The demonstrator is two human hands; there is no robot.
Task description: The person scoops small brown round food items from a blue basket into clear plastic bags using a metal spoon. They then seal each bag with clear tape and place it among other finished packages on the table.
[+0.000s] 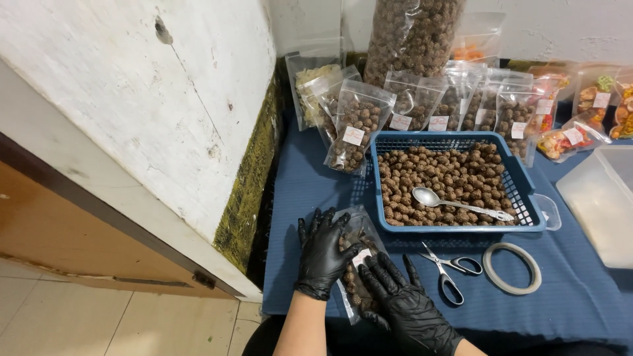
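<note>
Both my hands wear black gloves and rest on a clear pouch of brown snack balls [361, 232] lying flat on the blue cloth [310, 191]. My left hand [322, 254] presses its left side with fingers spread. My right hand [403, 300] covers the pouch's lower right part, fingers over its small label. Just behind stands a blue plastic basket [386, 142] filled with the same brown balls, with a metal spoon [455, 203] lying in it.
Scissors [450, 271] and a tape ring [512, 267] lie right of my hands. Several filled pouches [356, 125] lean along the back wall beside a tall bag of balls [412, 36]. A clear plastic box [603, 201] sits at right. A white wall [132, 99] borders the table's left.
</note>
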